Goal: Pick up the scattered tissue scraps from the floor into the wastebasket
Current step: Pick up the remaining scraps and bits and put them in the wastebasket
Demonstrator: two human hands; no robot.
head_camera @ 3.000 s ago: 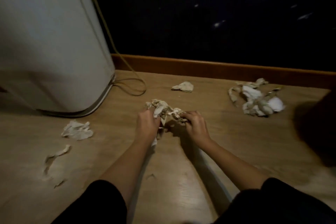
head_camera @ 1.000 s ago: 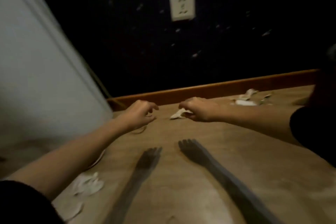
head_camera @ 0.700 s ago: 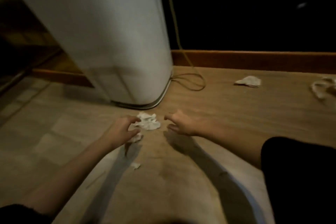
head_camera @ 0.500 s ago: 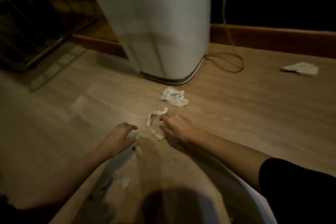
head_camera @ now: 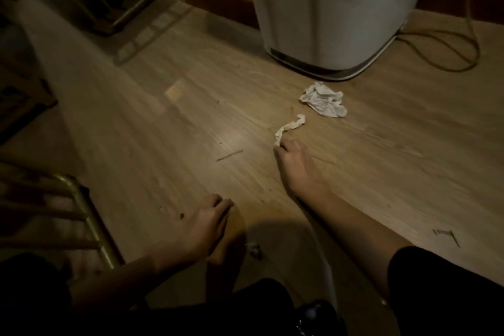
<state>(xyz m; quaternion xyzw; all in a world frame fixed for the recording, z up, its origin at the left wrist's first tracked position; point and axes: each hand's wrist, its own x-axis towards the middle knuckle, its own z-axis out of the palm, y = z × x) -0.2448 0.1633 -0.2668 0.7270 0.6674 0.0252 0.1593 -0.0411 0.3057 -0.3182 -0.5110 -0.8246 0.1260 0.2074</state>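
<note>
Just beyond the right hand (head_camera: 297,169), a twisted tissue strip (head_camera: 289,126)

The right hand (head_camera: 296,169) reaches forward, low, palm down, with its fingertips (head_camera: 281,148) pinched together. The left hand (head_camera: 203,226) is closer to the body, palm down, fingers curled loosely. Both forearms are bare, with dark sleeves higher up the arms.

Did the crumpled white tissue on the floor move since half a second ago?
No. The crumpled tissue still lies just in front of the white appliance base, as before. Only the camera view shifted.
</note>
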